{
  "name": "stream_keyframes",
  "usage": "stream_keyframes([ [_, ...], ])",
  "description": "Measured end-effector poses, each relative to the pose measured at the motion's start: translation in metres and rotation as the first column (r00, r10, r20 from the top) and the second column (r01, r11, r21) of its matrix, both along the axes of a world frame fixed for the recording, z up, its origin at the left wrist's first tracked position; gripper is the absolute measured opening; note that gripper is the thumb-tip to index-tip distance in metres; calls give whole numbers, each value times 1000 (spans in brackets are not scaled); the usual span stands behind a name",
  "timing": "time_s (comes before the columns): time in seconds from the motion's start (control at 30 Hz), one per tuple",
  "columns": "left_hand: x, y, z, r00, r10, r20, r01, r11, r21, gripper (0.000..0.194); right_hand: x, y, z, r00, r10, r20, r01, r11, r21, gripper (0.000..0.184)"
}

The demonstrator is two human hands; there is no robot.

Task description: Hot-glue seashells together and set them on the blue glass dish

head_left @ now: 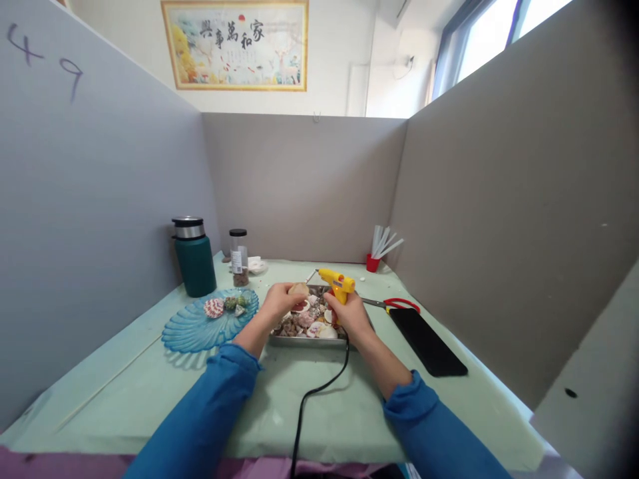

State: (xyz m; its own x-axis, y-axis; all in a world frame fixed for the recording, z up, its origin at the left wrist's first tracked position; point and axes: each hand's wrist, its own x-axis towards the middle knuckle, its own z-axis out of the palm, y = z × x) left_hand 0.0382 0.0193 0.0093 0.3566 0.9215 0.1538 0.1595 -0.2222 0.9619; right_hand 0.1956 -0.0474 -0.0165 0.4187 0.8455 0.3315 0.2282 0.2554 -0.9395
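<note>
My left hand (277, 303) is closed round a pale tan seashell (298, 289), held just above a metal tray (304, 340) filled with several mixed shells. My right hand (347, 314) grips a yellow glue gun (337, 283) by its handle, nozzle pointing left toward the held shell. The gun's black cord (312, 392) runs down the table toward me. Left of the tray lies a blue scalloped glass plate (192, 329) carrying three shells, one striped pink (214, 307).
A dark green thermos (194, 256) and a small jar (239, 258) stand at the back left. A red cup with white glue sticks (379, 249) is at the back right. Red-handled scissors (394, 305) and a black phone (426, 340) lie right of the tray. Grey partition walls enclose the table.
</note>
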Motion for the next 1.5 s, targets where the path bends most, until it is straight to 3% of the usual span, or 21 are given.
stream_keyframes([
  [0.07, 0, -6, -1, 974, 36, 225, -18, 996, -83, 18, -2, -1, 1, 999, 50, -9, -50, 998, -50, 27],
  [0.17, 1, -12, -5, 929, 86, 360, -41, 990, -133, 24, -4, -3, 2, 991, 129, -25, -130, 990, -61, 27],
  [0.47, 6, -14, -14, 925, 91, 369, -57, 993, -102, 21, -11, -14, 14, 967, 243, -79, -245, 969, -22, 24],
  [0.67, 4, -17, -6, 906, 140, 400, -58, 976, -210, 11, -7, -7, 8, 987, 125, -98, -127, 992, -18, 25],
  [0.73, 1, -15, -6, 917, 141, 373, -70, 978, -197, 22, -6, -6, 6, 988, 109, -108, -109, 994, 4, 26],
  [0.87, -4, -11, -11, 973, 96, 211, -87, 995, -51, 66, -4, -4, 4, 991, 95, -90, -94, 995, 15, 26],
  [1.03, -6, -15, -9, 995, -79, 54, 80, 997, -4, 44, -3, -2, 1, 994, 86, -75, -85, 996, 15, 27],
  [1.27, -7, -12, -10, 999, -6, 35, 4, 999, 38, 32, -2, -2, 0, 997, 69, -38, -69, 998, 6, 26],
  [1.5, -5, -17, -6, 995, -81, 57, 78, 996, 38, 15, 1, -1, -2, 995, 32, 89, -34, 999, 11, 29],
])
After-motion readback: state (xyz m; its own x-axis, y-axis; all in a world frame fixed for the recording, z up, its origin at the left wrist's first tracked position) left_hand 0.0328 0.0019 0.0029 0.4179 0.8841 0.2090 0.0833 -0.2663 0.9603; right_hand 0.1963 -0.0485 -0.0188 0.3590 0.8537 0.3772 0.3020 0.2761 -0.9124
